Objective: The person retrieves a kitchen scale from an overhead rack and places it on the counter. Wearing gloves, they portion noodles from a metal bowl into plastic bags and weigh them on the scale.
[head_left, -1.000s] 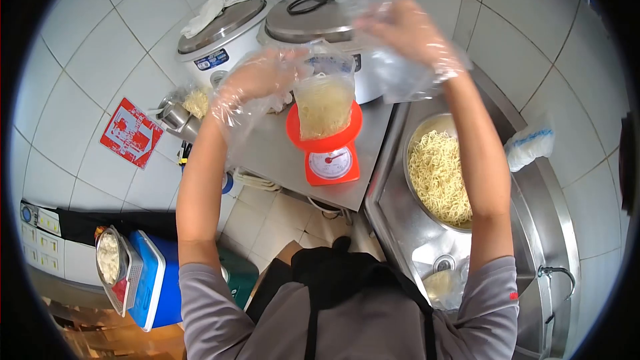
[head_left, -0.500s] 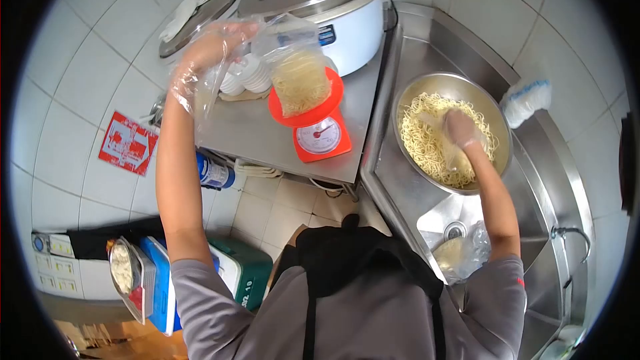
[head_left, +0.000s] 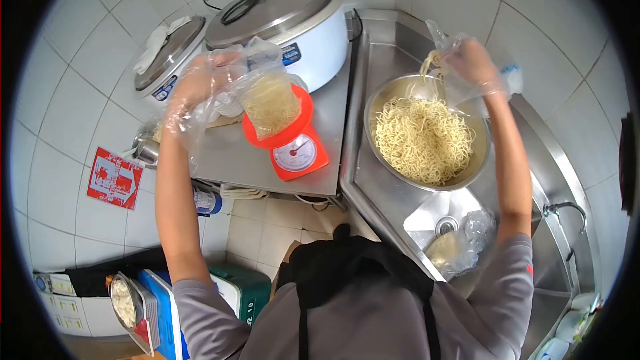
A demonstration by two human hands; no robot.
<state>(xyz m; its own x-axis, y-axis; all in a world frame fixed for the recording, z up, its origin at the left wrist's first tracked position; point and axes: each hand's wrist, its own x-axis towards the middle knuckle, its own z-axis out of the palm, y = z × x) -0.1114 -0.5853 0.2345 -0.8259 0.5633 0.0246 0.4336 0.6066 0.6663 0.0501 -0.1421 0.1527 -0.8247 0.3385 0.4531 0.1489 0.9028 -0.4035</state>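
My left hand (head_left: 210, 77), in a loose clear plastic glove, grips the top of a clear plastic bag of noodles (head_left: 270, 105). The bag stands on the red pan of a dial kitchen scale (head_left: 300, 153). Over on the right, my right hand (head_left: 472, 63) wears a clear glove too. Its fingers are closed on a small bunch of noodles (head_left: 432, 63), raised above the far rim of a big steel bowl (head_left: 375, 150). A heap of loose yellow noodles (head_left: 420, 140) lies in the bowl, inside the sink.
Two large rice cookers (head_left: 313, 43) stand behind the scale on the steel counter (head_left: 247, 167). A plastic bag with some noodles (head_left: 450, 247) lies by the sink drain (head_left: 445, 227). A tap (head_left: 567, 210) sticks out at right. Coolers (head_left: 247, 287) sit low at left.
My right hand has risen out of the noodle heap to the bowl's far side, bringing a small bunch up. My left hand still holds the bag on the scale. The view has shifted slightly.
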